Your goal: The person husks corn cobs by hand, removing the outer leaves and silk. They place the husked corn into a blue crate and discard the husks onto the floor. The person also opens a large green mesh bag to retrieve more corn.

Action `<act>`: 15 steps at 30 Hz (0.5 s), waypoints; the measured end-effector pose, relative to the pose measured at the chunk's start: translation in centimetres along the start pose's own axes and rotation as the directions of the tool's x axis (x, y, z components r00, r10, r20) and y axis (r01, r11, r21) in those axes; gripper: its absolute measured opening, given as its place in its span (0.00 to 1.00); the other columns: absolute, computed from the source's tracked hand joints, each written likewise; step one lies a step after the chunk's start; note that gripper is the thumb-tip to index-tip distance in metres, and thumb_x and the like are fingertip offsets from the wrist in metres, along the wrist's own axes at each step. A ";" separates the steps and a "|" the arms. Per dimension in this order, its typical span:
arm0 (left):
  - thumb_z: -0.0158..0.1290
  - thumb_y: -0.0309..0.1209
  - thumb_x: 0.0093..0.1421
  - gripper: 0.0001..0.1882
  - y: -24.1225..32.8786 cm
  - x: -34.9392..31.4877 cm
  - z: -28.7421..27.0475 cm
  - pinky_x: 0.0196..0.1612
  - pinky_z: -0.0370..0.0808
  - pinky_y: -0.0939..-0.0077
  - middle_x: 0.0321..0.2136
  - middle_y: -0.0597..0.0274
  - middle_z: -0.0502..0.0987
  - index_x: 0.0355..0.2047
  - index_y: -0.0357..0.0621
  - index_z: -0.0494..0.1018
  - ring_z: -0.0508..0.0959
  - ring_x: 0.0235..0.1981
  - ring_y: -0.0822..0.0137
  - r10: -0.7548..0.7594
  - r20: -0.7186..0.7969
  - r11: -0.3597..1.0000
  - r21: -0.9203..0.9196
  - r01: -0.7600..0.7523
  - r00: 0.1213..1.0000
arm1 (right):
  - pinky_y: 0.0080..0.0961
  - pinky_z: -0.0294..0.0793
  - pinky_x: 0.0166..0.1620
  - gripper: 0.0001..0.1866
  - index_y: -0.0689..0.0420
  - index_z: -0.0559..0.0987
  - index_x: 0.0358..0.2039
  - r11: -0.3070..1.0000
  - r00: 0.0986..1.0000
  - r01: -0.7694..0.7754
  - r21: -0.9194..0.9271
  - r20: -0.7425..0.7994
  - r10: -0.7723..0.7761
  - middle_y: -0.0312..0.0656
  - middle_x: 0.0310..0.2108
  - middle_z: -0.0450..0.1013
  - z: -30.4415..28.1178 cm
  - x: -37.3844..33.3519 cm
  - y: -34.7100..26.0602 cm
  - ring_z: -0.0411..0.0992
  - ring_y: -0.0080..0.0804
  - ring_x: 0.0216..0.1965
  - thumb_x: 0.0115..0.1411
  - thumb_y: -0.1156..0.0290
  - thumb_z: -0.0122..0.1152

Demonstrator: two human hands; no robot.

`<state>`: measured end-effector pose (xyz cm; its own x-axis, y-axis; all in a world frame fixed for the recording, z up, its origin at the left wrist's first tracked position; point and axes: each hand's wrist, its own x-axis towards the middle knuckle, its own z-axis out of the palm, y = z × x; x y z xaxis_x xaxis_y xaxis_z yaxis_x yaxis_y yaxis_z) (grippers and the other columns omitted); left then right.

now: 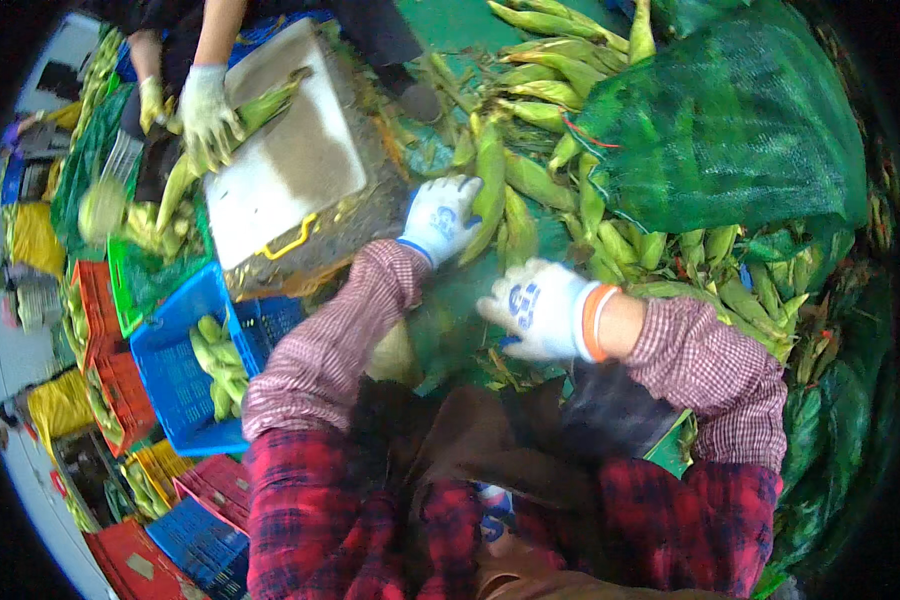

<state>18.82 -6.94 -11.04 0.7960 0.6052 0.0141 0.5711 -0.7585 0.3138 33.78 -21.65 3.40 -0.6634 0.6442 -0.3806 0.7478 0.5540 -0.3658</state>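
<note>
My left hand (442, 220), in a white glove with blue print, is closed round an unhusked ear of corn (490, 165) that points away from me. To its right, my right hand (538, 308) wears a similar glove with an orange band at the wrist. Its fingers are spread and hold nothing. Just beyond the right hand's fingers lies another green ear of corn (520, 228). More ears (625, 245) lie heaped at the mouth of a green mesh sack (730, 130) on the right.
Across from me at upper left, another person's gloved hand (210, 118) holds a corn ear (270, 103) over a white board (310, 125) with a yellow handle. A blue crate (165, 375) with corn stands left of me. Red crates (95, 305) line the far left.
</note>
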 end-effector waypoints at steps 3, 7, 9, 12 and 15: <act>0.62 0.54 0.51 0.46 -0.4 6.3 5.8 0.59 0.67 0.57 0.58 0.48 0.69 0.64 0.43 0.61 0.70 0.59 0.51 -0.489 0.202 0.851 -0.103 0.515 0.849 | 0.39 0.71 0.44 0.28 0.56 0.75 0.50 0.998 0.999 -0.043 0.040 -0.015 0.044 0.45 0.39 0.74 0.0 -1.6 -0.1 0.74 0.43 0.42 0.53 0.51 0.63; 0.59 0.66 0.49 0.57 -2.2 11.9 11.7 0.63 0.64 0.52 0.66 0.46 0.58 0.69 0.42 0.54 0.62 0.65 0.48 -0.699 0.353 0.665 0.001 0.747 0.622 | 0.37 0.70 0.43 0.26 0.55 0.76 0.50 0.995 0.998 -0.067 0.080 0.003 0.067 0.43 0.39 0.74 -0.6 -3.1 0.4 0.73 0.40 0.42 0.54 0.53 0.61; 0.58 0.69 0.47 0.58 -1.9 14.0 14.1 0.67 0.58 0.52 0.68 0.46 0.54 0.68 0.44 0.55 0.58 0.67 0.47 -0.744 0.327 0.627 0.040 0.778 0.583 | 0.37 0.69 0.43 0.26 0.55 0.77 0.51 0.987 0.990 -0.135 0.092 0.052 0.131 0.42 0.39 0.74 -1.5 -4.0 0.8 0.73 0.39 0.42 0.55 0.54 0.61; 0.60 0.66 0.45 0.55 -1.2 14.4 16.3 0.69 0.53 0.52 0.68 0.48 0.55 0.66 0.45 0.59 0.56 0.68 0.47 -0.772 0.228 0.622 0.078 0.779 0.594 | 0.36 0.69 0.43 0.25 0.55 0.77 0.51 0.978 0.983 -0.177 0.107 0.074 0.169 0.41 0.38 0.74 -1.2 -5.1 1.7 0.73 0.38 0.42 0.55 0.55 0.60; 0.64 0.59 0.44 0.52 -2.4 12.2 18.6 0.68 0.54 0.51 0.67 0.48 0.57 0.64 0.44 0.62 0.56 0.67 0.47 -0.758 0.028 0.646 -0.105 0.756 0.651 | 0.37 0.70 0.42 0.24 0.55 0.77 0.49 0.974 0.985 -0.171 0.149 0.048 0.166 0.42 0.37 0.74 -1.2 -5.5 1.8 0.73 0.39 0.42 0.54 0.57 0.62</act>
<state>30.94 -2.26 -29.29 0.0907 0.9627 -0.2550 0.9497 -0.0065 0.3132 38.79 -23.56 5.80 -0.5309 0.7012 -0.4760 0.8381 0.3509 -0.4178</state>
